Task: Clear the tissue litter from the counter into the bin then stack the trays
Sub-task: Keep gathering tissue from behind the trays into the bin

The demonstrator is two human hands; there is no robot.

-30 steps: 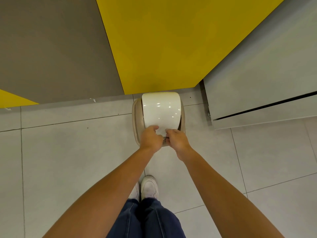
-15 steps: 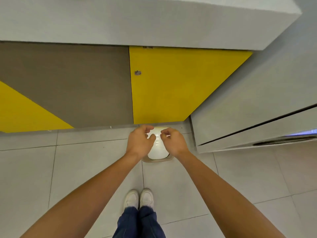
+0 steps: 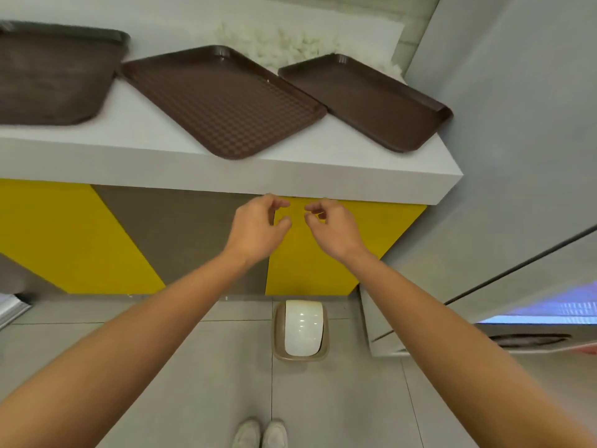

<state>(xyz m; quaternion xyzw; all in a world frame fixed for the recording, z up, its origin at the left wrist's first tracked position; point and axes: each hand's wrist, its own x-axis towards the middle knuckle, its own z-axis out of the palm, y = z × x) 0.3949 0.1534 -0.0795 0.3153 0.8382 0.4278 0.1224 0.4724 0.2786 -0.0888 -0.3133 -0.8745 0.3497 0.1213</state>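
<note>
L hand (image 3: pixel 258 227) & R hand (image 3: pixel 332 227) hovered side by side below white slab counter (image 3: pixel 323 176) edge. Fingers loosely curled, both empty. Fluffy white tissue litter (image 3: pixel 290 46) lay at 12 o'clock on counter, behind trays. Brown rect. plastic, waffle-textured, rounded corners, unstacked: left tray (image 3: pixel 48 76) at 10, middle tray (image 3: pixel 223 101) at 12, right tray (image 3: pixel 368 101) at 1. Tan bin (image 3: pixel 302 329) w/ glossy white domed lid stood on tiled floor (image 3: pixel 161 383) at 6.
</note>
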